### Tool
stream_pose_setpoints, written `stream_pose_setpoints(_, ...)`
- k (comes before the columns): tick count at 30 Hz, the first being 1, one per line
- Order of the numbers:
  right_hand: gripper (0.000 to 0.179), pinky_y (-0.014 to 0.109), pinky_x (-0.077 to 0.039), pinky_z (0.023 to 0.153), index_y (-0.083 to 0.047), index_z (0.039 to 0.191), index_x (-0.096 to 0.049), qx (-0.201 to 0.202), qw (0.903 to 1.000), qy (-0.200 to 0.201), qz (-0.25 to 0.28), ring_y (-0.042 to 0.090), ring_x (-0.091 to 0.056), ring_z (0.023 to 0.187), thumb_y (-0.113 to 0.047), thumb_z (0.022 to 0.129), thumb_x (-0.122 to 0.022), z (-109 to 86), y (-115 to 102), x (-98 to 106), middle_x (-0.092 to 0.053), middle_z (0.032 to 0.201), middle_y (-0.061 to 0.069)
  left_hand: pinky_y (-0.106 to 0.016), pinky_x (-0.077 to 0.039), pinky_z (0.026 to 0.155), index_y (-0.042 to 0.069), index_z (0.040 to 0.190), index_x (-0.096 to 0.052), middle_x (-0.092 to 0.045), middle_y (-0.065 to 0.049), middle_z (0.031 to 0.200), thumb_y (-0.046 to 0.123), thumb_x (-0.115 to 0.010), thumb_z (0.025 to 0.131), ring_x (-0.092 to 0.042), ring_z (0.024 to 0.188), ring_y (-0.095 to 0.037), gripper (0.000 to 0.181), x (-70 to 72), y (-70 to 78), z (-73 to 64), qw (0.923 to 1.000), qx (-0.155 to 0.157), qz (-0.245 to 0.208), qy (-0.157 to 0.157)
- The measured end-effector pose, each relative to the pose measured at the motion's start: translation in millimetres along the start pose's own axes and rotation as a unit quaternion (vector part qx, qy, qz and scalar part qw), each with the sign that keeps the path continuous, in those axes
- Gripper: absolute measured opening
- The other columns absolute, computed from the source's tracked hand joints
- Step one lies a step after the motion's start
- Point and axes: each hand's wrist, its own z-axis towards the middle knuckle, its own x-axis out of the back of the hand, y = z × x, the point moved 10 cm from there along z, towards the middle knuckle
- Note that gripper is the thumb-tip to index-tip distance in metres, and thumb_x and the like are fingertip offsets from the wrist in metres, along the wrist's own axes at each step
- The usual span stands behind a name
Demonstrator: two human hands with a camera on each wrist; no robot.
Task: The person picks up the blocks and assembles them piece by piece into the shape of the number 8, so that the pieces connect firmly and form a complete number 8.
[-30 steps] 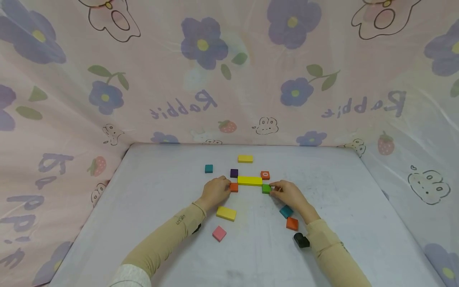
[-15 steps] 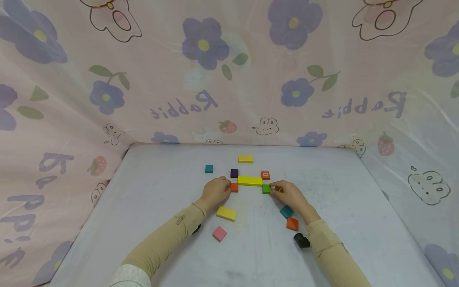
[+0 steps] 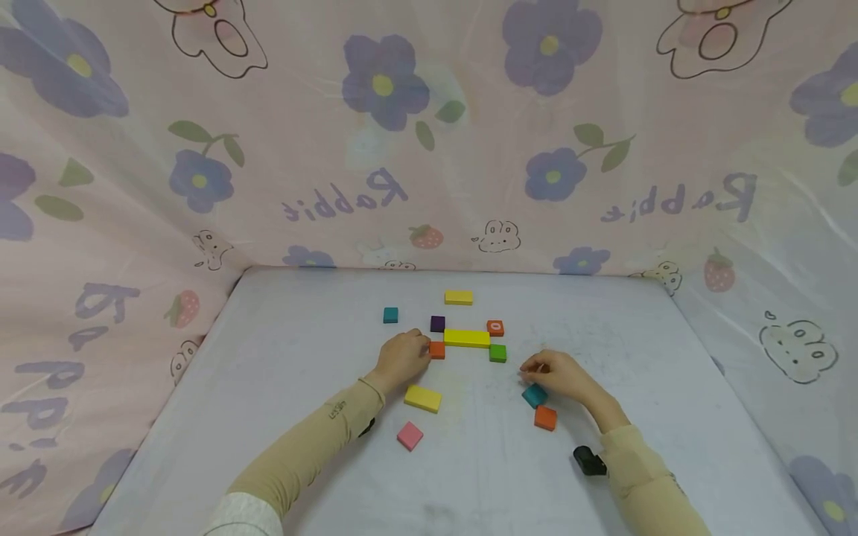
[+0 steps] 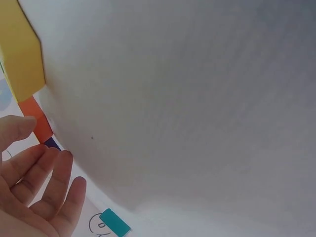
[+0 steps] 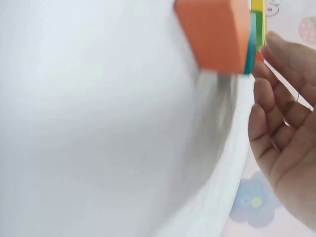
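My left hand is at the left side of an orange block, thumb and fingertips on either side of it in the left wrist view. This block sits at the near left corner of a long yellow block. A purple block is at the far left corner, an orange block with a pale ring mark at the far right, a green block at the near right. My right hand holds nothing, fingers loosely bent, just above a teal block. Its fingertips overlap the teal block's edge.
Another orange block lies near the teal one. A yellow block and a pink block lie near my left forearm. Farther back are a second teal block and a yellow block. Patterned cloth walls the white table.
My right hand has let go of the green block and moved back and to the right, to the teal block. The left hand stays at the orange block.
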Motion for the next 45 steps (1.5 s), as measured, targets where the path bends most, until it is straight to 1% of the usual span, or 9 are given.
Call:
stream_pose_setpoints(6,0.024,0.021,-0.045,0.066,-0.007,0.102,-0.068,0.015,0.9989,-0.032,0.032,0.007,-0.051,0.076,-0.022,0.084,-0.067,-15.3,13.6,2.2,-0.066,0.094,0.005,-0.027,-0.052,0.065,0.009,0.100,-0.071,-0.067,-0.003,0.090,0.020,-0.068,0.083,-0.059,0.071,-0.014,0.021,-2.6,-2.6,0.5,0.9999,0.008,0.005,-0.006)
stream_pose_setpoints(10,0.029,0.021,-0.046,0.071,-0.005,0.108,-0.066,0.020,0.9966,-0.059,0.055,0.005,-0.054,0.082,-0.021,0.083,-0.068,-21.6,19.6,0.8,-0.066,0.102,0.010,-0.027,-0.052,0.066,0.009,0.101,-0.071,-0.068,-0.003,0.090,0.021,-0.068,0.083,-0.060,0.072,-0.015,0.022,-2.3,-2.4,0.5,0.9999,0.009,0.007,-0.006)
stream_pose_setpoints(16,0.031,0.021,-0.047,0.075,-0.004,0.110,-0.065,0.024,0.9939,-0.073,0.079,0.015,-0.060,0.094,-0.017,0.083,-0.068,-25.9,21.9,-0.7,-0.064,0.111,0.017,-0.028,-0.052,0.068,0.008,0.104,-0.070,-0.067,-0.003,0.091,0.021,-0.067,0.083,-0.059,0.073,-0.015,0.024,-3.2,-1.5,0.2,0.9999,0.010,0.007,-0.012)
stream_pose_setpoints(19,0.031,0.021,-0.047,0.075,-0.006,0.112,-0.064,0.018,0.9938,-0.073,0.082,0.017,-0.061,0.096,-0.017,0.083,-0.067,-26.1,24.2,-1.5,-0.064,0.112,0.016,-0.027,-0.052,0.068,0.008,0.103,-0.070,-0.067,-0.003,0.091,0.021,-0.067,0.083,-0.058,0.071,-0.015,0.024,-4.0,-1.5,0.3,0.9998,0.010,0.010,-0.013)
stream_pose_setpoints(24,0.031,0.020,-0.047,0.071,-0.008,0.114,-0.065,0.019,0.9934,-0.072,0.087,0.002,-0.055,0.087,-0.017,0.085,-0.066,-26.5,27.0,-3.1,-0.062,0.112,0.014,-0.027,-0.051,0.066,0.007,0.102,-0.071,-0.067,-0.003,0.089,0.021,-0.067,0.083,-0.057,0.069,-0.014,0.023,-4.2,-1.6,0.0,0.9999,0.007,0.013,-0.009)
stream_pose_setpoints(27,0.031,0.019,-0.047,0.071,-0.007,0.114,-0.065,0.027,0.9928,-0.071,0.092,0.000,-0.052,0.085,-0.017,0.085,-0.065,-27.2,25.5,-4.4,-0.061,0.111,0.015,-0.027,-0.051,0.066,0.007,0.102,-0.071,-0.067,-0.003,0.089,0.022,-0.067,0.083,-0.057,0.070,-0.014,0.024,-4.3,-2.1,-0.7,0.9998,0.008,0.015,-0.010)
stream_pose_setpoints(37,0.030,0.021,-0.045,0.072,-0.012,0.111,-0.065,0.017,0.9972,-0.049,0.054,0.008,-0.051,0.085,-0.024,0.083,-0.068,-20.9,19.7,-9.5,-0.062,0.102,0.005,-0.026,-0.050,0.065,0.007,0.101,-0.071,-0.067,-0.003,0.087,0.022,-0.067,0.083,-0.055,0.069,-0.014,0.023,-4.8,-2.3,-1.9,0.9997,0.012,0.018,-0.014)
stream_pose_setpoints(40,0.029,0.024,-0.045,0.074,-0.012,0.110,-0.064,0.023,0.9973,-0.050,0.048,0.012,-0.052,0.087,-0.023,0.083,-0.067,-16.9,14.8,-11.9,-0.062,0.101,0.005,-0.027,-0.050,0.066,0.007,0.101,-0.071,-0.067,-0.003,0.088,0.022,-0.067,0.083,-0.056,0.070,-0.015,0.023,-5.5,-2.7,-1.1,0.9997,0.013,0.020,-0.012)
stream_pose_setpoints(45,0.023,0.025,-0.044,0.073,-0.014,0.105,-0.064,0.007,0.9980,-0.046,0.042,0.016,-0.051,0.085,-0.021,0.083,-0.068,-10.1,8.8,-16.4,-0.059,0.094,0.003,-0.028,-0.050,0.066,0.005,0.100,-0.070,-0.066,-0.005,0.087,0.020,-0.067,0.083,-0.055,0.069,-0.016,0.023,-5.0,-2.8,-1.0,0.9999,0.011,0.006,-0.009)
